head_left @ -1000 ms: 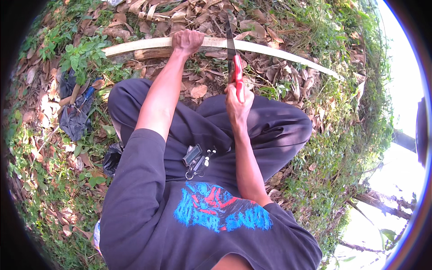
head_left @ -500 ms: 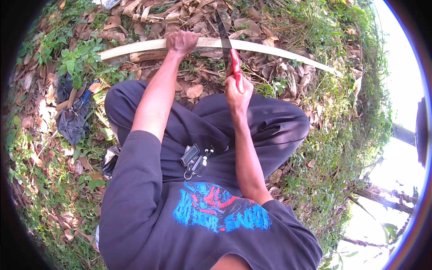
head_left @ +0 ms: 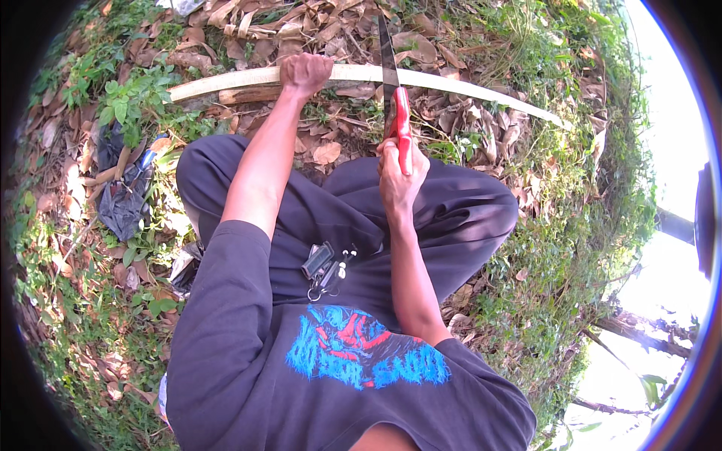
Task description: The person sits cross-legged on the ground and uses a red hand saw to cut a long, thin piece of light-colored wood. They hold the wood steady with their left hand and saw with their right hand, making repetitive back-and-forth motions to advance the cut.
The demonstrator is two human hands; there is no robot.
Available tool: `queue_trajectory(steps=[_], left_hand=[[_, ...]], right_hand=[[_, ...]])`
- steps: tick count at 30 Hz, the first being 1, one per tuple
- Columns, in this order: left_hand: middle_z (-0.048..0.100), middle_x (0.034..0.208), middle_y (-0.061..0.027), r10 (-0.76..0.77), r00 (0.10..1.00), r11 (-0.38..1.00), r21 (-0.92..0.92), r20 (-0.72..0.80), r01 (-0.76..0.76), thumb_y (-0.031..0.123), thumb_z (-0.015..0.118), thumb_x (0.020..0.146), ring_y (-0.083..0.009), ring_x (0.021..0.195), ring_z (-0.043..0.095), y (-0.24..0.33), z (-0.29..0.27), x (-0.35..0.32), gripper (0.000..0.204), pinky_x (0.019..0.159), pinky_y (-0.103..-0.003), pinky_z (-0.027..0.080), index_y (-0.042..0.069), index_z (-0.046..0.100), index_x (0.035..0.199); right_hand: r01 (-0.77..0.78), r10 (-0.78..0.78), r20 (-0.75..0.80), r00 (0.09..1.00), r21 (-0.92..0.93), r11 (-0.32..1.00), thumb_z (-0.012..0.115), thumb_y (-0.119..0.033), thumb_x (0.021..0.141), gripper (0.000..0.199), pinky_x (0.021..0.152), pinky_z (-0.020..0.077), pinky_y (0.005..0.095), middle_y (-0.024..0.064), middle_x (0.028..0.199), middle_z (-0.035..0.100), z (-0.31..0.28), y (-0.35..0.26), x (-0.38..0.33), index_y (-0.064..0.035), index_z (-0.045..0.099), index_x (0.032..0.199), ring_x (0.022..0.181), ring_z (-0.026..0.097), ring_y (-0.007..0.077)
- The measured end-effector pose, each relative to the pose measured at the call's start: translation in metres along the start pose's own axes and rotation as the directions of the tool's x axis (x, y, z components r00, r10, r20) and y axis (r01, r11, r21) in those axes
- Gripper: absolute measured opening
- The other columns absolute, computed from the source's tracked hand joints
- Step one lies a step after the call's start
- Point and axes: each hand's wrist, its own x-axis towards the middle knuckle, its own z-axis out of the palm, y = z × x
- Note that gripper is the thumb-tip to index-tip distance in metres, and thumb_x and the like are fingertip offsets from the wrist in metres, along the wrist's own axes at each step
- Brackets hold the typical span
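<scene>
A long, pale strip of wood (head_left: pixel 459 86) lies crosswise on the ground beyond my crossed legs. My left hand (head_left: pixel 307 74) is closed around it, left of its middle. My right hand (head_left: pixel 403 174) grips the red handle of a handsaw (head_left: pixel 403 124). The saw's dark blade points away from me and crosses the strip to the right of my left hand. Whether its teeth are in a cut cannot be made out. A short brown piece of wood (head_left: pixel 248 94) lies just under the strip's left part.
Dry leaves (head_left: pixel 327 153) and green plants (head_left: pixel 124 105) cover the ground. At the left lies a black plastic bag (head_left: pixel 124 210) with wooden-handled and blue tools by it. Keys and small dark items (head_left: pixel 320 263) hang or rest at my lap. Bare branches (head_left: pixel 643 334) show at the right.
My right hand has drawn the saw back toward me and a little to the right. My left hand and the strip have stayed almost in place.
</scene>
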Motion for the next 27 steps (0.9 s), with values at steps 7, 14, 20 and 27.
queue_trajectory(steps=[7, 14, 20, 27], left_hand=[[0.035, 0.043, 0.0029, -0.068, 0.996, 0.986, -0.146, 0.055, 0.075, 0.027, 0.050, 0.091, -0.0079, 0.032, 0.030, 0.003, -0.024, 0.015, 0.039, 0.027, -0.028, 0.033, 0.019, 0.037, 0.056], [0.031, 0.056, 0.0043, -0.058, 0.995, 0.989, -0.139, -0.085, 0.045, 0.020, 0.059, 0.081, -0.0077, 0.037, 0.029, -0.001, -0.018, 0.013, 0.029, 0.027, -0.029, 0.030, 0.017, 0.032, 0.069], [0.028, 0.060, 0.0042, 0.062, 0.946, 0.996, 0.081, -0.318, -0.038, 0.024, 0.051, 0.083, -0.0064, 0.042, 0.025, 0.000, -0.007, 0.006, 0.029, 0.028, -0.025, 0.030, 0.020, 0.026, 0.070], [0.026, 0.059, 0.0037, 0.111, 0.909, 0.960, 0.281, -0.402, 0.007, 0.029, 0.043, 0.089, -0.0057, 0.042, 0.023, 0.005, -0.008, 0.012, 0.030, 0.029, -0.022, 0.027, 0.022, 0.024, 0.067]], right_hand=[[0.085, -0.077, 0.065, 0.995, -0.123, 0.989, 0.058, -0.008, 0.089, 0.018, 0.045, 0.0354, 0.0242, -0.0018, 0.054, 0.050, 0.018, 0.021, 0.040, 0.0003, 0.064, 0.075, 0.046, 0.045, 0.0060], [-0.018, 0.021, 0.070, 0.997, -0.042, 0.999, 0.058, -0.005, 0.087, 0.013, 0.047, 0.0361, 0.0252, -0.0008, 0.055, 0.049, 0.009, 0.031, 0.006, 0.0015, 0.062, 0.077, 0.049, 0.044, 0.0056], [-0.111, 0.108, 0.067, 0.992, 0.048, 0.993, 0.053, -0.004, 0.091, 0.015, 0.042, 0.0302, 0.0205, -0.0043, 0.056, 0.046, -0.017, 0.019, -0.051, 0.0010, 0.059, 0.079, 0.044, 0.039, 0.0033], [-0.101, 0.095, 0.043, 0.995, 0.193, 0.976, 0.057, -0.006, 0.090, 0.015, 0.045, 0.0348, 0.0230, -0.0028, 0.056, 0.050, -0.009, 0.005, -0.007, 0.0019, 0.061, 0.078, 0.046, 0.043, 0.0043]])
